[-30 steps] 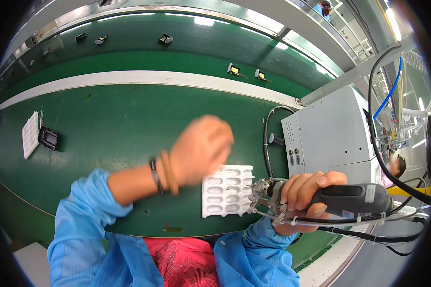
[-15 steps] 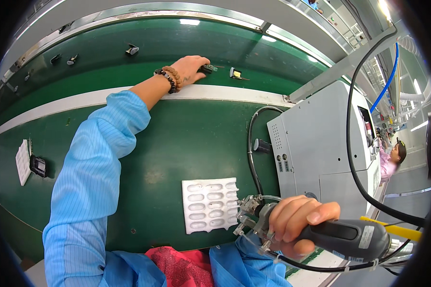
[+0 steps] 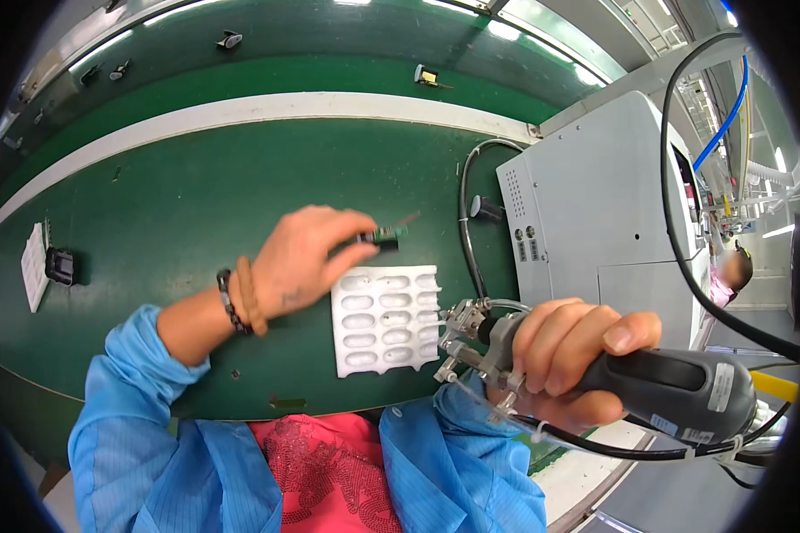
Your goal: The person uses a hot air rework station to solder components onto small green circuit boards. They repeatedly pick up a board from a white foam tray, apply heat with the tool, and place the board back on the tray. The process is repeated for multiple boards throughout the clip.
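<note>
My left hand [image 3: 304, 258] pinches a small black part with a green circuit board [image 3: 388, 235] between thumb and fingers. A thin wire or lead sticks out from its far right end. The part hangs just beyond the far edge of a white tray [image 3: 358, 320] with rows of oval hollows. My right hand [image 3: 573, 360] is wrapped around a dark grey power screwdriver [image 3: 662, 386], lying roughly level. Its metal head [image 3: 465, 330], with clear tubes and fittings, points left and reaches the tray's right edge.
A grey machine box [image 3: 578, 195] stands at the right, a black cable [image 3: 465, 231] and a small dark cylinder [image 3: 486, 208] beside it. Another white tray [image 3: 34, 266] and a black part [image 3: 60, 266] lie far left. Beyond the white rail [image 3: 293, 105], a green belt carries several small parts. A co-worker sits far right.
My left hand has come back from the green belt over the rail, bringing the circuit-board part close to the tray. My right hand still grips the screwdriver. The whole view has shifted.
</note>
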Available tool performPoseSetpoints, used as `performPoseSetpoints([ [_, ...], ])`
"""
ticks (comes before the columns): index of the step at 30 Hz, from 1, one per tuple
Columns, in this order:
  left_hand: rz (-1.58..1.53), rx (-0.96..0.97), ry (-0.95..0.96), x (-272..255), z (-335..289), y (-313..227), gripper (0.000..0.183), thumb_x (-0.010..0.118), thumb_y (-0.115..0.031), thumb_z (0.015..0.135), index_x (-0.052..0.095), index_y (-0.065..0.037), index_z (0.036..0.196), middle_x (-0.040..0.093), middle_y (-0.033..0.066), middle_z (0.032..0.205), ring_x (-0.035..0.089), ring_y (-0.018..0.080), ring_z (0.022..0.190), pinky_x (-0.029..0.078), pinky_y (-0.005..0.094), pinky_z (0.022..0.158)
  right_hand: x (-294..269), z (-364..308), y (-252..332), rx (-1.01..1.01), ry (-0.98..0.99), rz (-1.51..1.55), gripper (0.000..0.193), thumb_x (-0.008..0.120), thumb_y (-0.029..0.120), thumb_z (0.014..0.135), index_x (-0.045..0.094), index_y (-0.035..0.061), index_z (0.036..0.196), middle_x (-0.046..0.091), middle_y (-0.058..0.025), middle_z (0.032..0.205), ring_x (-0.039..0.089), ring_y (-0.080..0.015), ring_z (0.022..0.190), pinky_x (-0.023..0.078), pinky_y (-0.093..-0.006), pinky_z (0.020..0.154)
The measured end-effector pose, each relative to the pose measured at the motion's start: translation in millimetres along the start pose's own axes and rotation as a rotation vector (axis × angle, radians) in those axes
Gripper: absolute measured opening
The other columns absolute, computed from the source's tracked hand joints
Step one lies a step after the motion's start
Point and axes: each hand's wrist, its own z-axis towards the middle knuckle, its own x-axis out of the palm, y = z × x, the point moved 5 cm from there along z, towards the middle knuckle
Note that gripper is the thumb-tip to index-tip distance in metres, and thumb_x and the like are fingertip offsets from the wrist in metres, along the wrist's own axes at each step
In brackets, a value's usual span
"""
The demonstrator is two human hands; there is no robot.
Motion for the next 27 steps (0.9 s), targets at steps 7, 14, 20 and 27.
performPoseSetpoints([
  [7,0.104,0.160,-0.069,16.5,-27.7,-29.1,0.022,0.074,-0.012,0.080,0.068,-0.005,0.099,0.069,0.0093,0.092,0.064,0.0259,0.095,0.048,0.0384,0.082,12.0,3.2,-0.6,0.027,0.023,0.019,0.048,0.075,0.029,0.088,0.044,0.0015,0.113,0.056,-0.0049,0.065,0.052,-0.0148,0.051,0.046,-0.0283,0.048],
  [14,0.056,0.085,-0.112,29.6,-38.8,-15.6,0.024,0.078,-0.011,0.076,0.068,-0.005,0.097,0.069,0.0088,0.091,0.064,0.0265,0.091,0.049,0.0382,0.080,24.8,20.0,-6.9,0.238,0.096,-0.114,0.042,0.072,0.018,0.089,0.041,0.0020,0.112,0.054,-0.0055,0.066,0.053,-0.0150,0.055,0.047,-0.0300,0.053],
  [20,-0.013,0.050,-0.105,32.6,-38.8,-8.8,0.025,0.080,-0.013,0.074,0.069,-0.005,0.095,0.070,0.0073,0.092,0.064,0.0256,0.091,0.048,0.0377,0.080,29.1,20.7,-30.0,0.197,-0.005,0.017,0.047,0.076,0.024,0.088,0.040,0.0021,0.108,0.052,-0.0050,0.063,0.048,-0.0114,0.049,0.040,-0.0270,0.045],
  [27,-0.090,0.041,-0.085,32.5,-40.4,-2.5,0.025,0.081,-0.015,0.074,0.070,-0.006,0.094,0.070,0.0053,0.094,0.063,0.0245,0.093,0.047,0.0371,0.082,33.1,22.9,-37.2,0.034,0.010,0.013,0.058,0.070,0.052,0.085,0.041,0.0048,0.104,0.050,-0.0006,0.061,0.049,-0.0124,0.045,0.041,-0.0272,0.043],
])
